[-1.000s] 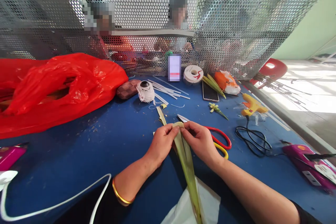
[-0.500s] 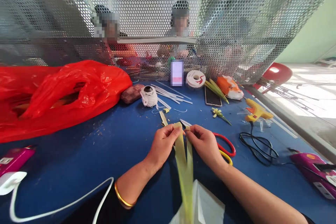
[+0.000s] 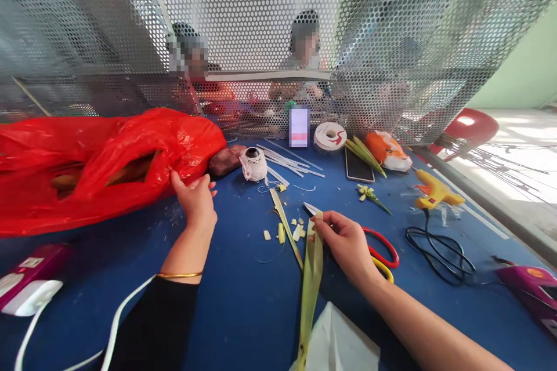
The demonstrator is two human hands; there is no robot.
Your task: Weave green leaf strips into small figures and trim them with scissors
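My right hand (image 3: 348,242) pinches the upper end of a long yellow-green leaf strip (image 3: 311,278), which hangs down toward the near edge of the table. Under that hand lies a pair of scissors (image 3: 383,246) with red and yellow handles, blades pointing up and left. My left hand (image 3: 194,200) is empty, fingers apart, at the right side of a red plastic bag (image 3: 183,133); whether it touches the bag I cannot tell. Small cut leaf pieces (image 3: 281,233) and a narrow strip (image 3: 285,223) lie between the hands.
Beyond the left hand stand a ball of white thread (image 3: 253,165) and white sticks (image 3: 289,161). Farther right are a ribbon spool (image 3: 324,142), a phone (image 3: 359,169) under leaves, and a yellow glue gun (image 3: 435,190) with a black cord. Perforated metal mesh (image 3: 248,23) closes the back; people sit behind it.
My left hand has let go of the leaf and moved left to the red bag, its fingers opening. The right hand still holds the leaf. The view has shifted slightly.
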